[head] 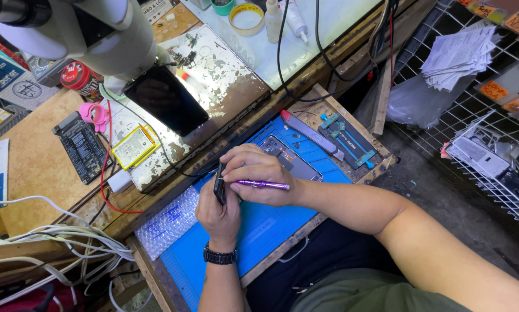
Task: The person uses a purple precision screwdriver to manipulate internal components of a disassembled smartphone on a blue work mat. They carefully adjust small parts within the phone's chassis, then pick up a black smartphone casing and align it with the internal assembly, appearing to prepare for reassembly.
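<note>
Head view, one moment. Left hand (218, 216), with a black wristwatch (219, 256) at the wrist, was closed around a dark phone part (219, 184) held on edge above the blue work mat (265, 228). Right hand (258, 173) was closed on a purple screwdriver (263, 185), thumb and fingers pinching it, tip toward the part. Opened phone housing (291, 159) lay on the mat just behind the hands. Bubble wrap (167, 222) lay at the mat's left edge. Red-tipped grey tool (308, 132) and black clamp jig (347, 140) lay at the mat's far right corner. Black phone (168, 99) and yellow battery (133, 147) rested on the worn plate beyond, under the microscope (97, 32).
</note>
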